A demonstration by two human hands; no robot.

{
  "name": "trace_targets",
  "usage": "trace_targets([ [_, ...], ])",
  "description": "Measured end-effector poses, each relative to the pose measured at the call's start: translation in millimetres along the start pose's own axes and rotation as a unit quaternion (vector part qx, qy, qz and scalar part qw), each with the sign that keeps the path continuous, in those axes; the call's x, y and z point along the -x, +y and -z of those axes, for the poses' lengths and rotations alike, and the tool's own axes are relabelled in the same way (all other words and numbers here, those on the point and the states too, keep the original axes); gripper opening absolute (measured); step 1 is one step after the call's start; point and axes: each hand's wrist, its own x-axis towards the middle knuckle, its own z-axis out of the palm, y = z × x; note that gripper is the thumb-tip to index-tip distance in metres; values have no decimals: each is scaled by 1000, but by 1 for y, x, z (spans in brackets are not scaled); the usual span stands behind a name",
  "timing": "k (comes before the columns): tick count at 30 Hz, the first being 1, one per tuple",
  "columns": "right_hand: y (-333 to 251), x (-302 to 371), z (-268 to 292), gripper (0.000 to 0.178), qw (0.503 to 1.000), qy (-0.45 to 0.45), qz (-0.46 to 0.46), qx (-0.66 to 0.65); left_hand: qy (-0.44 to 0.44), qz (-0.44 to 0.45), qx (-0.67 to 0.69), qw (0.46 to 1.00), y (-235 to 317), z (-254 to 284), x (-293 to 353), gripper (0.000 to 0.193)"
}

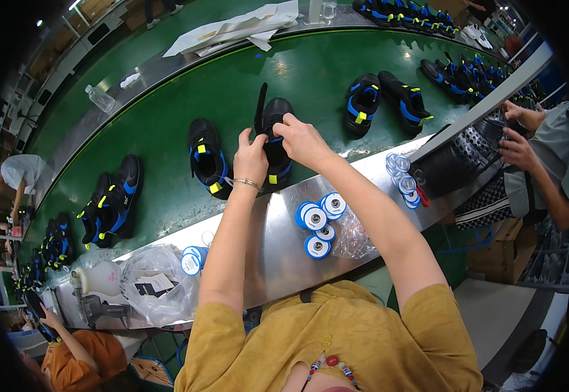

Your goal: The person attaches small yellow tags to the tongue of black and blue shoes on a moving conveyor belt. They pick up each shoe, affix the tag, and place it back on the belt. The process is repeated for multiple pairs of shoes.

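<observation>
A black shoe [278, 171] with blue sides and a yellow heel tab stands on the green conveyor belt [167, 137] in front of me. Its black strap [260, 108] sticks up, loose from the upper. My left hand [250, 159] is closed at the left side of the shoe, around the base of the strap. With bent fingers, my right hand [302, 142] pinches the shoe's upper from the right; what exactly the fingertips grip is hidden. Just left of my left hand stands a matching shoe [207, 157], touched by neither hand.
Round blue-and-white tags [317, 247] and a clear plastic bag [160, 281] lie on the metal ledge [271, 255] before me. Shoe pairs stand left [118, 199] and right [364, 108]. Co-workers' hands [521, 149] are at the right, beside a black bin [447, 166].
</observation>
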Motion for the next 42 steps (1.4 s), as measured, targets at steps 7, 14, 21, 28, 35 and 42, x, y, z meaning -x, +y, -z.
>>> trace_targets([
  [7, -1, -2, 1, 17, 1000, -4, -16, -18, 5, -28, 20, 999, -1, -4, 5, 14],
  [14, -11, 2, -7, 12, 999, 12, 3, 43, 60, 31, 108, 992, 5, -6, 11, 10],
  [21, -25, 12, -28, 16, 969, -4, 145, 200, 26, 110, 97, 989, -7, -6, 12, 11],
  [28, -22, 44, 2, 40, 997, 46, 58, 1, 20, -155, -90, 984, 22, 18, -19, 23],
  [35, -3, 10, 32, 62, 862, 27, -297, -410, 79, -158, -120, 977, 17, 6, -8, 14],
  [42, -38, -47, 52, 37, 821, 8, -269, -503, 134, -195, -70, 969, 26, 19, 6, 17],
])
